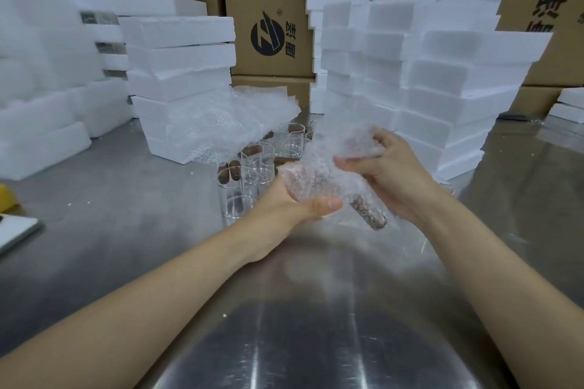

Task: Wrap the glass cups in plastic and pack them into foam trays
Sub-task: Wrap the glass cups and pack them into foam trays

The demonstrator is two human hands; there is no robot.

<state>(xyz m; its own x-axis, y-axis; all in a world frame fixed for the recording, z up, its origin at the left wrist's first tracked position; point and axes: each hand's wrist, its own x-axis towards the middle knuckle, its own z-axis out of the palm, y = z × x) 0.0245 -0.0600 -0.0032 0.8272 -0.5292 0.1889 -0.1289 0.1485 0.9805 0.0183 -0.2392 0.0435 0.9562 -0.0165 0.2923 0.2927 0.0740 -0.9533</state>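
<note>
Both hands hold a glass cup bundled in bubble wrap [319, 177] above the steel table. My left hand [294, 205] grips the bundle from below, thumb across its front. My right hand [382, 170] closes over the top and right side. The cup's brown wooden handle [368, 211] sticks out of the wrap at the lower right. Several bare glass cups [237, 196] with brown handles stand just behind my hands. A loose pile of bubble wrap sheets [230, 123] lies beyond them. Stacks of white foam trays [448, 98] rise at the right, with another foam stack [180, 73] at the left.
The steel table [132, 199] stretches left and toward me. More foam pieces [44, 123] are piled at the far left. Cardboard boxes [268, 3] stand along the back. A yellow object [6, 199] and a white flat item [15, 230] sit at the left edge.
</note>
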